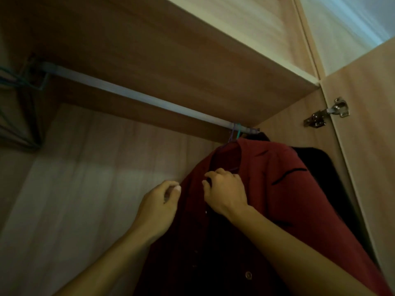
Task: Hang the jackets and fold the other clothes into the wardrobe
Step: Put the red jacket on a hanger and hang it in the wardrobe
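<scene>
Against the left wall of the light-brown wooden wardrobe (192, 60), a bunch of empty teal wire hangers (19, 82) hangs from the left end of the pale metal hanging rail (128, 92). The rail runs slantwise under the wardrobe's wooden shelf towards the right wall.

Below the middle of the rail, the left hand (160, 208) reaches up to the left front edge of the dark red button-front jacket (288, 189). Its fingers are curled and the thumb is drawn in against the forefinger right at the cloth. Whether any cloth is caught between them cannot be told.

Just beside it, the right hand (224, 189) sits on the jacket's chest. Its fingers are curled into the front opening and clamped on the fabric there, close to a short stretch of the thin purple hanger (232, 135) that shows inside the collar.

The jacket hangs on this hanger at the right end of the rail. Its collar is up near the rail and its round buttons run down the dark front.

A black garment (316, 163) hangs behind the jacket, nearer the right wall, and is mostly covered by it. A teal hook sits on the rail beside the purple one.

On the right wall, a silver metal hinge (327, 114) joins the open wardrobe door (367, 146) to the cabinet side.
</scene>
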The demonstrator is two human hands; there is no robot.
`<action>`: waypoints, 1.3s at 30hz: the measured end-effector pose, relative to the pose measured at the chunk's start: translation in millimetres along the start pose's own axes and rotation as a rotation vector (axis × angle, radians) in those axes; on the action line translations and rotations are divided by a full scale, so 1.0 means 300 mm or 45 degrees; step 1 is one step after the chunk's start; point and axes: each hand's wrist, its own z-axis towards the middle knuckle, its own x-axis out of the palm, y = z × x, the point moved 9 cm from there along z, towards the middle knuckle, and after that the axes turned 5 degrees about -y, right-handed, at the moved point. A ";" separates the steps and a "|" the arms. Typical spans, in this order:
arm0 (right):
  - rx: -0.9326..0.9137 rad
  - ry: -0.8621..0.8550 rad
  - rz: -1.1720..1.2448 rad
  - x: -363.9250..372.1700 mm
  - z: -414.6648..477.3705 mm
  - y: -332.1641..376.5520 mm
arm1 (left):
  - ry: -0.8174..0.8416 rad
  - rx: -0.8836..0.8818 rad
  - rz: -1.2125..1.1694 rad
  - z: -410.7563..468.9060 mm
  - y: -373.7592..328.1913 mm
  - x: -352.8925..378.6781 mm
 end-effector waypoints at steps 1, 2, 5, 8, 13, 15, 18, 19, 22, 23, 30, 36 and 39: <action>-0.010 -0.001 0.042 -0.014 -0.027 0.009 | 0.011 -0.008 0.026 -0.032 -0.006 -0.007; -0.020 -0.008 0.081 -0.035 -0.052 0.018 | 0.018 -0.014 0.049 -0.064 -0.016 -0.017; -0.014 -0.023 0.218 -0.115 -0.129 0.027 | 0.014 -0.042 0.098 -0.160 -0.067 -0.054; 0.031 0.008 0.391 -0.198 -0.237 0.022 | 0.025 -0.040 0.176 -0.276 -0.151 -0.087; 0.041 0.061 0.641 -0.334 -0.496 0.021 | 0.136 -0.087 0.148 -0.548 -0.308 -0.112; 0.068 0.089 0.711 -0.378 -0.606 -0.001 | 0.190 -0.139 0.197 -0.669 -0.323 -0.106; 0.134 0.147 0.801 -0.437 -0.779 -0.034 | 0.276 -0.268 0.240 -0.860 -0.310 -0.094; 0.154 0.164 0.819 -0.457 -0.834 -0.047 | 0.305 -0.289 0.258 -0.916 -0.314 -0.087; 0.220 0.182 0.850 -0.522 -0.961 -0.100 | 0.381 -0.348 0.229 -1.050 -0.351 -0.047; 0.249 0.185 0.851 -0.541 -0.995 -0.123 | 0.394 -0.375 0.205 -1.081 -0.365 -0.031; 0.367 0.286 0.751 -0.688 -1.197 -0.195 | 0.622 -0.299 0.170 -1.241 -0.496 0.084; 0.497 0.378 0.533 -0.835 -1.422 -0.209 | 0.807 -0.205 0.046 -1.448 -0.592 0.125; 0.596 0.422 0.445 -0.919 -1.561 -0.209 | 0.889 -0.190 -0.034 -1.578 -0.621 0.150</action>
